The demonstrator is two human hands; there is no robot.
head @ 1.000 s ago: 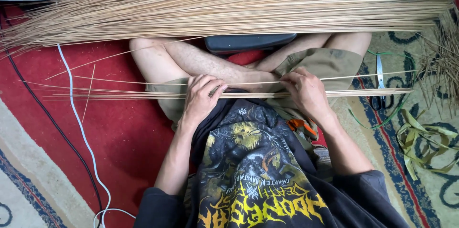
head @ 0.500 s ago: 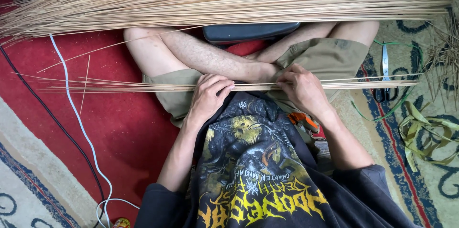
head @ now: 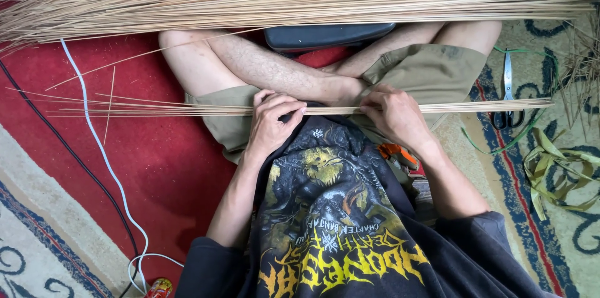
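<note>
While I am watching from afar, both hands are staying closed on the thin bundle of sticks (head: 187, 109) lying across the lap, the left hand (head: 272, 124) and right hand (head: 394, 113) pinching it either side of a short gap. Compared with a second ago, the bundle is sitting a little lower towards the shirt, so the gathering is continuing; scissors (head: 506, 91) are lying beyond the right grip.

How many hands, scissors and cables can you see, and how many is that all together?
Hands: 2, the left hand and the right hand, both on the thin stick bundle
Scissors: 1, the scissors on the carpet
Cables: 2, the white cable and the black cable
Total: 5
</note>
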